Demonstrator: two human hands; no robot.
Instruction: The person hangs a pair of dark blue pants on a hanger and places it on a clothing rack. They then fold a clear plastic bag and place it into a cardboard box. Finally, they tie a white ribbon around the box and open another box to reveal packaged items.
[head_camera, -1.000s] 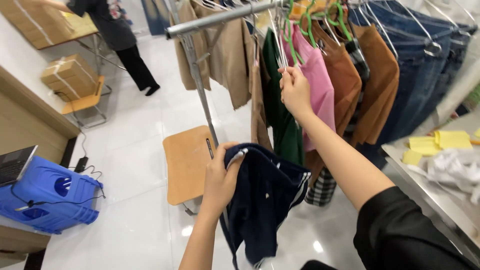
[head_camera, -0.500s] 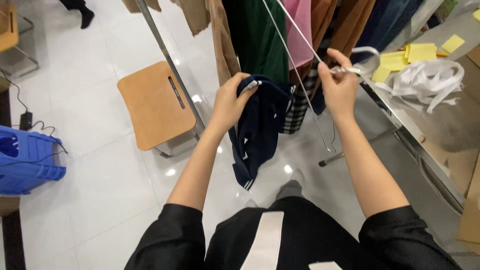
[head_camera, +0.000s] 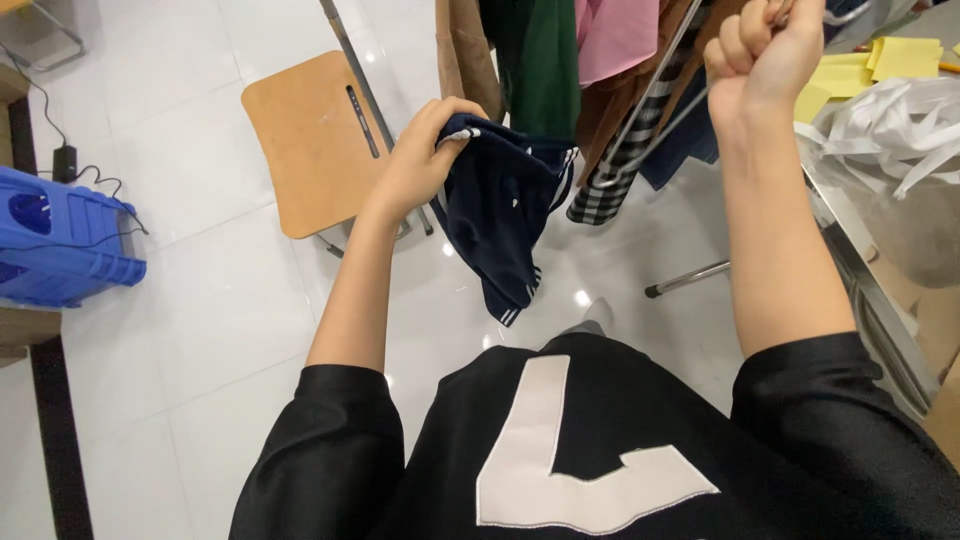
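- Left hand (head_camera: 420, 160): grip closed around the bunched top edge of a navy garment (head_camera: 500, 215) with white stripe trim. The cloth hangs below and to the right of this grip, its lower end free above the white floor (head_camera: 200, 330).
- Right hand (head_camera: 762, 50): grip clenched into a fist around the top of a thin wire hanger (head_camera: 650, 120). The wire runs down and to the left from this grip, towards the navy garment; whether it touches the cloth cannot be told.
- Between the two grips, further from the person: hung clothes, comprising a green garment (head_camera: 535, 60), a pink garment (head_camera: 615, 35), a tan garment (head_camera: 462, 50) and a black-and-white checked garment (head_camera: 610, 185).
- Left of the left grip: a wooden seat (head_camera: 305, 140), with a slanted metal rack pole (head_camera: 365, 90) crossing it.
- Far left of the left grip: a blue plastic crate (head_camera: 60, 250) on the floor, with a black cable (head_camera: 90, 185) over it.
- Right of the right grip: a desk edge (head_camera: 865, 290) carrying white crumpled plastic (head_camera: 885, 125) and yellow paper slips (head_camera: 880, 65).
- Below both grips: the person's black shirt (head_camera: 600, 450) with a white patch.
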